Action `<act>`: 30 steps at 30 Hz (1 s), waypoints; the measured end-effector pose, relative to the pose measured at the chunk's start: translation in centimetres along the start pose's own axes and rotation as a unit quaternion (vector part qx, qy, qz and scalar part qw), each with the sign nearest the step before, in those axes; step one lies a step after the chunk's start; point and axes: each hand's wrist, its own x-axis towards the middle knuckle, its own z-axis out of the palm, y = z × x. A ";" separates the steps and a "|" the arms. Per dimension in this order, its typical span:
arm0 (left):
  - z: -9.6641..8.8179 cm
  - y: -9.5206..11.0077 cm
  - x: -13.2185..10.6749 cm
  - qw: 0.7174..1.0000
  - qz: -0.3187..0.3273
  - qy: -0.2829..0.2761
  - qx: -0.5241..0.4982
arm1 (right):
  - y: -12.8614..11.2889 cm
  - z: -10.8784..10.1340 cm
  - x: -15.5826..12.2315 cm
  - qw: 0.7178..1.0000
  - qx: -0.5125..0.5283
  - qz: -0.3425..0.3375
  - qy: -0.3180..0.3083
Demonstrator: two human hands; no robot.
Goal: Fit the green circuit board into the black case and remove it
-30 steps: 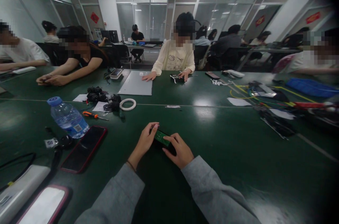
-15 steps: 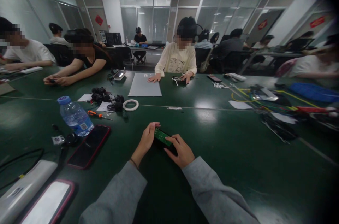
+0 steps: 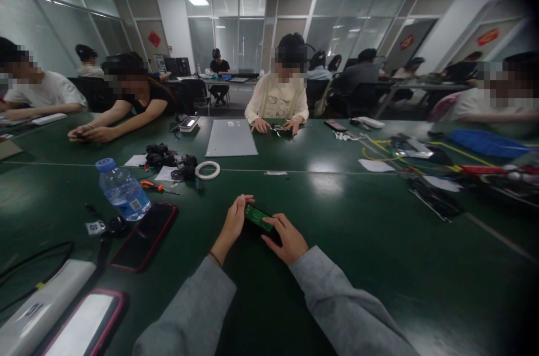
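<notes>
The board (image 3: pixel 257 217), small and green, lies between the two hands low over the table (image 3: pixel 370 255), straight ahead of the person. The left hand (image 3: pixel 233 225) has its fingers (image 3: pixel 242 202) curled over the board's left end, closed on it; the right hand (image 3: pixel 287 241) is closed on the right end, and on a dark part beneath it that I cannot make out. Held by its ends like this, the board's green face stays bare and turned up toward the eyes, which seems to be the reason for the grip. Both forearms, in grey sleeves (image 3: pixel 337 305), lie on the table, probably to steady so small a piece.

Left of the fingers, within reach but well apart, a phone (image 3: pixel 145 235) in a red case lies face up; beyond it a bottle (image 3: pixel 123 189) is tilted on its side. A screwdriver (image 3: pixel 156 186) with an orange handle and a white tape ring (image 3: pixel 208 169) lie farther out from the fingers, so the patch under the hands carries only the board. Across the table another person's hands (image 3: pixel 275 127) rest on their own small piece beside a grey sheet (image 3: pixel 231 145).
</notes>
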 end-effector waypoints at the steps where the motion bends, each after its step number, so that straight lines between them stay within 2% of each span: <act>1: 0.0 0.0 0.0 1.000 0.000 0.000 -0.001 | 0.0 0.0 0.0 1.000 0.003 -0.001 0.001; 11: 0.0 -0.2 0.2 1.000 0.007 -0.003 0.005 | 0.3 0.7 -0.1 0.999 0.022 -0.015 0.035; 22: 0.5 0.8 0.0 0.997 0.016 -0.042 0.059 | 0.8 0.6 -0.1 0.999 0.031 0.000 0.011; 30: 0.5 0.5 0.1 0.998 0.015 -0.034 0.054 | 0.5 0.3 0.2 0.999 0.033 0.011 -0.004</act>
